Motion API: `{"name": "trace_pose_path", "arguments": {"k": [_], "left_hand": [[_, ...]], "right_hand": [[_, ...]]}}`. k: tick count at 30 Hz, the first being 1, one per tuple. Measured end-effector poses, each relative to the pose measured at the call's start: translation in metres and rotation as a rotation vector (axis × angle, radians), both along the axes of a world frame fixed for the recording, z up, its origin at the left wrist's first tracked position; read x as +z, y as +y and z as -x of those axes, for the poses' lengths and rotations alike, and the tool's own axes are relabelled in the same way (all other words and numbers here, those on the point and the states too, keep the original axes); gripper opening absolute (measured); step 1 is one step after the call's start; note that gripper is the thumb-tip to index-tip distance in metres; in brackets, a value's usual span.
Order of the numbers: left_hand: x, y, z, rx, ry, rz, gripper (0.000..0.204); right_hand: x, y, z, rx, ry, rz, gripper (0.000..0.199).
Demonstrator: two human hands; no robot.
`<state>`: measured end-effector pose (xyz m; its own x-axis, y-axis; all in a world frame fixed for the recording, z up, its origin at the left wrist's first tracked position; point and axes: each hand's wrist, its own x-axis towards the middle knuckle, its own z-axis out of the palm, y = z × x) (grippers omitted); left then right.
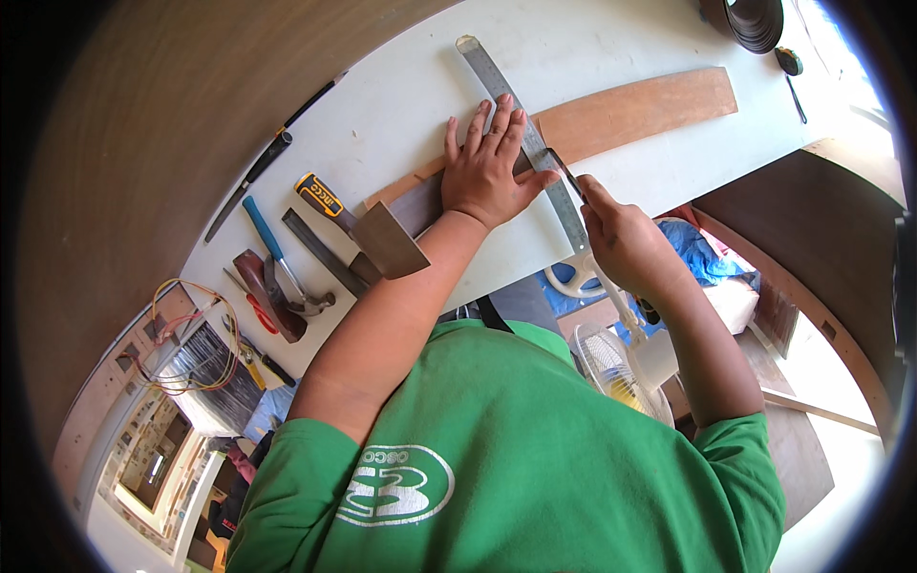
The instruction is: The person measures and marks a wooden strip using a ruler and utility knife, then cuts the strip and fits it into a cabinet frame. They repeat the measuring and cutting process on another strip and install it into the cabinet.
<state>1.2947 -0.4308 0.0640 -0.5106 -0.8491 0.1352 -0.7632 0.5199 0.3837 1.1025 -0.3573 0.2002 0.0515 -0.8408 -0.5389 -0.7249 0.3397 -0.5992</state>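
My left hand (487,170) lies flat with its fingers spread, pressing on a steel ruler (492,78) and on a brown wood strip beneath. The ruler crosses the strip at a slant. To its right stretches the lighter, curved end of the wood strip (650,110); a darker brown piece (417,207) shows left of my wrist. My right hand (619,229) is closed around a knife (562,169), whose thin dark blade rests beside the ruler's right edge; its handle is mostly hidden in my fist. Near my left forearm sits a wide scraper (392,241) with a yellow-and-black handle.
Left on the white table (382,115) lie a black-handled knife (258,170), a blue-handled hammer (267,229), a dark flat bar (320,246), a wooden hand plane (263,286) and pliers (250,368). A dark coiled roll (755,24) stands far right. A white fan (611,363) is below the table edge.
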Motion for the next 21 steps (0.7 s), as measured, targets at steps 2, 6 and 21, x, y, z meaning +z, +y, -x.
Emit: {"name": "trace_pose_path", "arguments": {"k": [2, 6, 21], "left_hand": [[0.000, 0.001, 0.000, -0.002, -0.001, -0.009, 0.096], [0.001, 0.001, -0.001, 0.000, 0.000, -0.013, 0.096], [-0.003, -0.001, -0.001, -0.012, 0.003, 0.004, 0.098]], "right_hand": [[0.000, 0.001, 0.000, 0.013, -0.002, 0.060, 0.038], [0.000, 0.003, 0.001, 0.017, 0.013, -0.028, 0.039], [0.020, 0.006, 0.013, -0.095, -0.018, -0.094, 0.040]]}}
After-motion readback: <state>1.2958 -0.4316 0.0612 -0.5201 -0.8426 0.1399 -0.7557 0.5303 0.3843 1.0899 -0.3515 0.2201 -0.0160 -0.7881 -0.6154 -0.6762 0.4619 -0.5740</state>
